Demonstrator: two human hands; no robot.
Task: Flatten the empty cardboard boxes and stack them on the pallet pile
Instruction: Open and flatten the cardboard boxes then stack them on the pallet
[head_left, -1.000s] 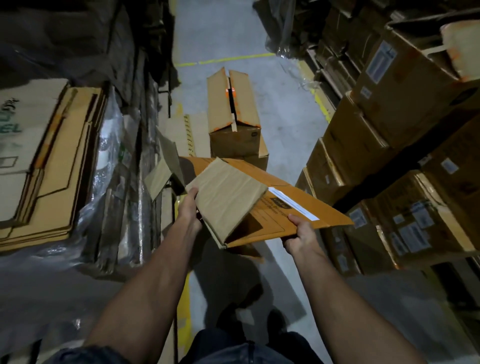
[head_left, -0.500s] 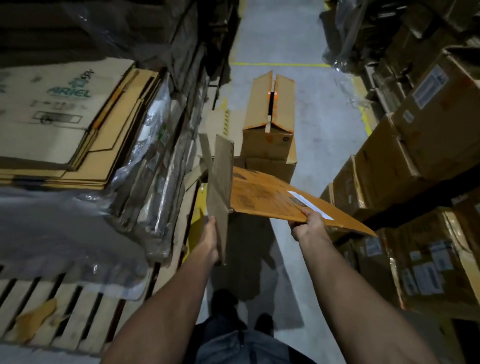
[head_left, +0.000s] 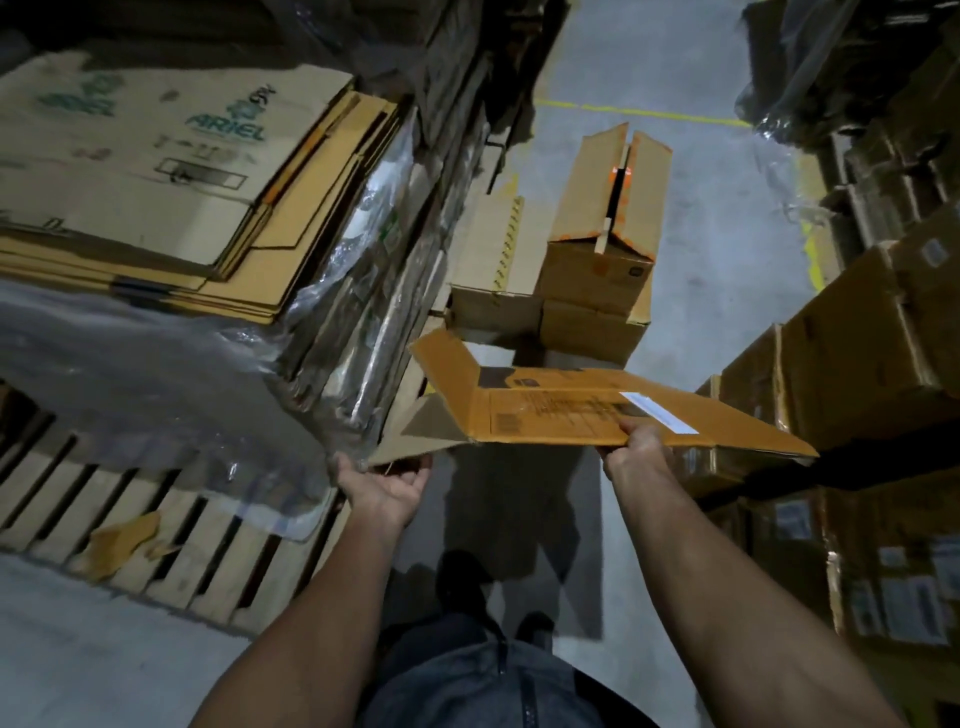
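I hold a flattened orange-brown cardboard box (head_left: 566, 410) level in front of me, with a white label near its right side. My right hand (head_left: 641, 449) grips its near edge. My left hand (head_left: 387, 480) holds the box's left flap from below, palm up. To the left rises the pallet pile (head_left: 171, 197) of flattened boxes, the top sheet printed ARIEL, wrapped lower down in clear plastic. Ahead on the floor stand two empty cardboard boxes (head_left: 597, 249) stacked, the upper one with its flaps up.
A wooden pallet (head_left: 171, 540) lies under the pile at lower left, with a cardboard scrap on it. Stacked sealed cartons (head_left: 852, 374) line the right side. A grey concrete aisle with yellow lines runs ahead between them. My feet show below.
The box's left flap has dropped from upright to nearly flat, and my left hand has moved under it. The view has shifted left, closer to the pallet pile.
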